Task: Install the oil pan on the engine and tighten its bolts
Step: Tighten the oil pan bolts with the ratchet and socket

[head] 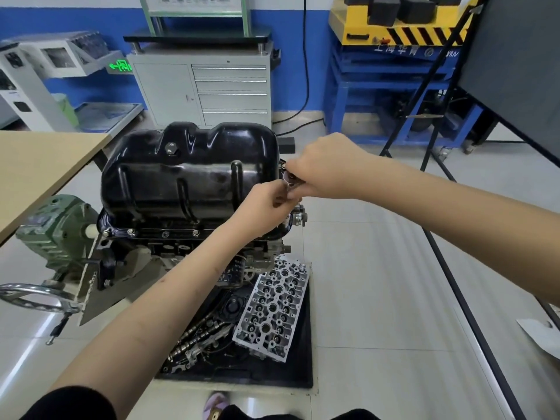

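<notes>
My right hand (328,166) is curled round a chrome ratchet tool (288,178) at the right end of the oil pan (188,174), and my left hand (266,207) comes up from below with its fingers pinching the lower part of the same tool. The two hands meet there and hide the bolt under the tool, so I cannot tell how it sits.

The black oil pan lies on top of the upturned engine (181,250), its flange resting on the block, with a row of flange bolts (165,234) visible along the near edge and a drain plug (170,147) on its upper face. My left forearm crosses in front of the engine's right half and the oil filter (235,274).

On the floor just below lies a black mat (291,374) carrying a cylinder head (272,310) and camshafts (197,334). To the left stand the green gearbox (57,234) of the stand and its chrome handwheel (36,298), with a wooden tabletop (39,171) behind. A grey tool cabinet (209,89) stands behind the engine.
</notes>
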Tool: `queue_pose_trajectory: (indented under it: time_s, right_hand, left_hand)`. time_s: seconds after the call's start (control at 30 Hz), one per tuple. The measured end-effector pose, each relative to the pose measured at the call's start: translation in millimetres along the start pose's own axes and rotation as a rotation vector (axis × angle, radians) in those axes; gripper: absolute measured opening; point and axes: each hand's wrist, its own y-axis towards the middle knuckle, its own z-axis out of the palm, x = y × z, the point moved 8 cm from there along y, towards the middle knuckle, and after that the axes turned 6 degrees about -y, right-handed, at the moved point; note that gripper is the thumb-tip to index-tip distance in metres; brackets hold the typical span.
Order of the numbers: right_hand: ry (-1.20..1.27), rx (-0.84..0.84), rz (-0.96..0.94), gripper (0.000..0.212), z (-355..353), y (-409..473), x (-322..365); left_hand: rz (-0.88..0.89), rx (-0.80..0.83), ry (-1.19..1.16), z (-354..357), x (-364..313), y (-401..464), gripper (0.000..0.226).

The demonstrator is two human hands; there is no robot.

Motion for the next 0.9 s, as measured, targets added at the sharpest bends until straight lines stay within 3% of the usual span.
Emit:
queue_pose_trajectory:
  time_s: [0.1,0.17,0.27,0.4,0.5,0.57,0.7,0.77,0.9]
  right_hand:
    - [0.284,0.072,0.197,0.035,14,-5,1]
    - [0.387,0.072,0.230,0.032,18,-6,4]
    - [0.322,0.085,0.058,0.026,10,0,3]
    - [0.162,0.073,-0.221,0.028,1,6,4]
    - [0.099,0.040,-0.143,0.020,-3,9,-2]
    - [0.067,0.036,-0.047,0.030,0,7,-5]
    - [0.373,0.065,0.208,0.039,20,-4,1]
    - [0.337,0.056,0.158,0.035,18,-2,2]
    - [0.217,0.102,-0.138,0.022,6,5,-3]
  left_hand:
    - [-0.006,-0.043,-0.001,-2,4,-1,0.038]
    - [-0.044,-0.029,0.008,-1,9,-1,0.040]
    - [-0.064,0.046,0.053,1,11,-2,0.022]
    - [-0.039,0.094,0.048,6,7,1,0.032]
    - [-0.057,0.090,0.034,6,10,2,0.031]
    - [-0.065,0.054,-0.008,4,13,0,0.030]
    - [-0.049,0.014,-0.015,4,16,-1,0.027]
    - [-0.051,0.017,0.005,5,18,-1,0.028]
    - [-0.049,0.056,0.047,8,17,2,0.027]
